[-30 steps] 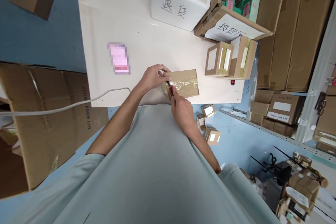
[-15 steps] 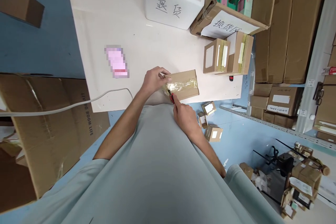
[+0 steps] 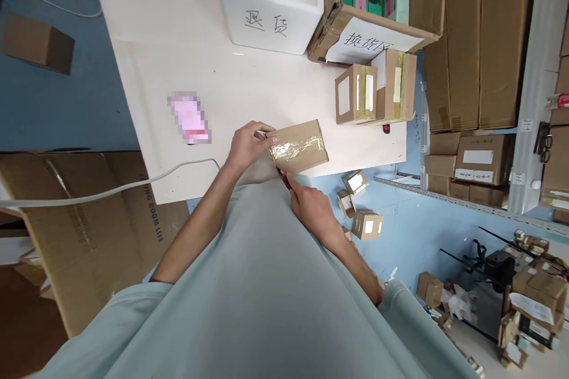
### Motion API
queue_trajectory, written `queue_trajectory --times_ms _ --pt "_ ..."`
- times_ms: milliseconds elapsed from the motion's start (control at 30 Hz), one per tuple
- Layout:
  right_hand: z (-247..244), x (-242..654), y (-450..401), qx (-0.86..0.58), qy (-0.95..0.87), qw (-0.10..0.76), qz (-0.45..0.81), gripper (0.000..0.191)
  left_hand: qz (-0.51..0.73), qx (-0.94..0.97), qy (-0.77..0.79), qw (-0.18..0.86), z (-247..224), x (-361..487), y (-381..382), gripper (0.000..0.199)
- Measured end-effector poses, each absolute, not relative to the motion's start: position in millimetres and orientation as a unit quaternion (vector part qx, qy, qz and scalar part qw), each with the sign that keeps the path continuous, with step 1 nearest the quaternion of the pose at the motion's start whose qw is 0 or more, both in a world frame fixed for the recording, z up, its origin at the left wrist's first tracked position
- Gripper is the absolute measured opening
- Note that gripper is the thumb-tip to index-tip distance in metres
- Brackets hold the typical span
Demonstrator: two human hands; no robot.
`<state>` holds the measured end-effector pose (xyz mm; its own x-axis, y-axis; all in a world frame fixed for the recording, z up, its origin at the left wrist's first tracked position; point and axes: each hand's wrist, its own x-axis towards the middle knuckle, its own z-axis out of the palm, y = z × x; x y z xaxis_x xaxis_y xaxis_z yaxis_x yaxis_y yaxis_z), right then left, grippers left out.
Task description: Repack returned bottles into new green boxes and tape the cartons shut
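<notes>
Head view, mid-frame: my left hand point(image 3: 248, 145) pinches taped brown cardboard box point(image 3: 306, 154) by its left end; right hand point(image 3: 313, 208) clenches red-and-black tool point(image 3: 285, 179), probably a cutter, at lower-left corner; calls for steady bracing.

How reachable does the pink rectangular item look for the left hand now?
Probably yes: between the left hand and the pink item lies bare white tabletop, but the hand must first release the taped brown cardboard box.

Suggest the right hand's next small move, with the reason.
Probably draw the red cutter in the right hand along the taped carton's near end, since its tip sits there while the left hand steadies the carton.
</notes>
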<state>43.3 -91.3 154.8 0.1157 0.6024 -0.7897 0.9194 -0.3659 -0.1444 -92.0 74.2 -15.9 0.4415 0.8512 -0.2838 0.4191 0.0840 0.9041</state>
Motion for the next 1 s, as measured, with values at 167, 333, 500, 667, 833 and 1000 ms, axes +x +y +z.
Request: queue_trajectory --times_ms 167,333,500,667,833,1000 --pt "170.0 78.8 -102.3 0.786 0.488 0.112 -0.362 0.064 0.208 0.729 0.476 0.445 2.8 -79.0 65.2 0.033" --pt "155.3 121.6 -104.8 0.837 0.486 0.044 -0.247 0.069 0.211 0.817 0.337 0.418 18.2 -31.3 44.3 0.038" --pt "136.6 135.3 -93.2 0.823 0.514 0.061 -0.235 0.07 0.203 0.832 0.299 0.421 6.0 -3.9 29.4 0.04" --pt "128.6 127.6 -79.9 0.82 0.506 0.146 -0.225 0.071 0.2 0.835 0.305 0.412 -1.4 -5.4 25.7 0.043" --pt "126.3 121.3 -71.9 0.819 0.496 0.199 -0.209 0.077 0.203 0.837 0.304 0.408 -3.0 -5.8 24.7 0.042" --pt "129.8 119.0 -72.6 0.816 0.501 0.2 -0.207 0.079 0.201 0.838 0.302 0.407 -5.9 -7.1 23.4 0.041"
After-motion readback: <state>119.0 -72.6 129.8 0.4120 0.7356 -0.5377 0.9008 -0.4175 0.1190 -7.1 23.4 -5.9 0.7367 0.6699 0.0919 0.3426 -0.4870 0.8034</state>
